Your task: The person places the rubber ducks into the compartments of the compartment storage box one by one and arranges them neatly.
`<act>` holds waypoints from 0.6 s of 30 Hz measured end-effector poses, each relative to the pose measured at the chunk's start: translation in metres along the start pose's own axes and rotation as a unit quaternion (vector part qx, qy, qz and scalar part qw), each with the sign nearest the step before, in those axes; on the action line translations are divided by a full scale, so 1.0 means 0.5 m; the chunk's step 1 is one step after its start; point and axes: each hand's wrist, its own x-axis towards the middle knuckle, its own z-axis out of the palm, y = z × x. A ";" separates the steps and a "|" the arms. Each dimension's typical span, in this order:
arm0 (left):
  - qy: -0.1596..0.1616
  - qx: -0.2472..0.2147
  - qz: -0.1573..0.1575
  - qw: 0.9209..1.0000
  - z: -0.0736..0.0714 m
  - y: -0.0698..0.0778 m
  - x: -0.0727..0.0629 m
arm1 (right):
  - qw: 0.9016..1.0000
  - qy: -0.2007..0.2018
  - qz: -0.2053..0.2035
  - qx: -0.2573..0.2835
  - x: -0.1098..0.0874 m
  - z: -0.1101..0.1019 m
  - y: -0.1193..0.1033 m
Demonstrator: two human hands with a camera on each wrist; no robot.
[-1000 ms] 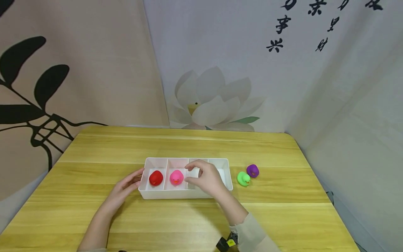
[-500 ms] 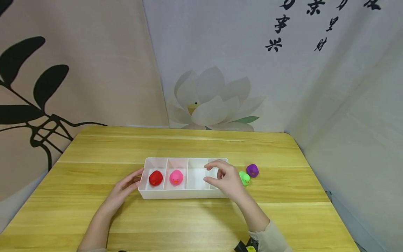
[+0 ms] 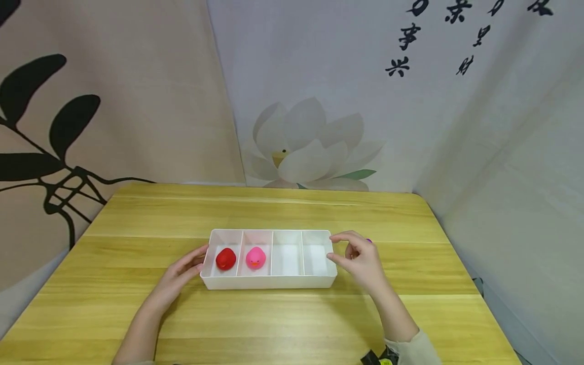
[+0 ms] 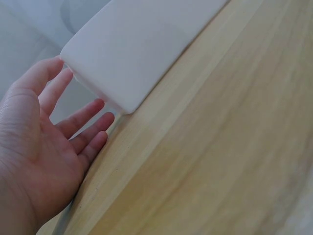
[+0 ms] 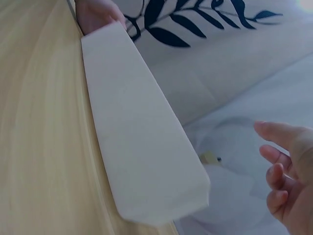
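one table point(image 3: 255, 324), one box point(image 3: 272, 283), four compartments point(image 3: 286, 258), three toys point(image 3: 255, 258), one barely visible

Room above right two compartments point(image 3: 287, 258), divider point(image 3: 303, 253) between, pink duck point(image 3: 255, 258) and red toy point(image 3: 225, 259) obstructing left two point(image 3: 223, 237)

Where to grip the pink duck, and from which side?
Probably from above, pinching its rounded body left and right. The pink duck appears upright, beak toward the viewer; the tray walls it in but leaves the top open and gaps beside it.

Faint shadows point(image 3: 353, 309) cross the table point(image 3: 255, 324) low in the head view; 2 wrist views look hazier, with glare point(image 5: 304, 4) upper right in the right one.
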 end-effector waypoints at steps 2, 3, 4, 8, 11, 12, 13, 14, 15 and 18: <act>0.000 -0.001 0.003 1.000 0.000 -0.001 0.000 | 1.000 0.009 0.003 -0.006 -0.002 -0.012 0.011; -0.001 -0.002 0.005 1.000 0.001 -0.002 -0.001 | 1.000 0.013 0.006 -0.005 -0.003 -0.018 0.015; -0.001 -0.004 0.007 1.000 0.001 -0.002 -0.001 | 1.000 0.017 0.008 -0.004 -0.004 -0.024 0.020; -0.003 -0.010 0.017 1.000 0.002 -0.006 0.000 | 0.999 0.032 0.017 -0.007 -0.007 -0.047 0.037; -0.002 -0.008 0.017 1.000 0.003 -0.007 0.000 | 0.999 0.045 0.025 -0.013 -0.008 -0.063 0.048; -0.002 -0.007 0.016 1.000 0.003 -0.007 -0.001 | 0.998 0.049 0.029 -0.016 -0.008 -0.069 0.051; -0.001 -0.006 0.015 1.000 0.003 -0.007 -0.001 | 0.998 0.054 0.035 -0.017 -0.008 -0.074 0.055; 0.000 -0.005 0.014 1.000 0.003 -0.006 -0.001 | 0.997 0.058 0.043 -0.018 -0.008 -0.079 0.058; 0.000 -0.005 0.013 1.000 0.003 -0.006 -0.002 | 0.997 0.062 0.049 -0.019 -0.009 -0.084 0.063; 0.001 -0.002 0.014 1.000 0.003 -0.004 -0.001 | 0.995 0.071 0.069 -0.026 -0.010 -0.099 0.076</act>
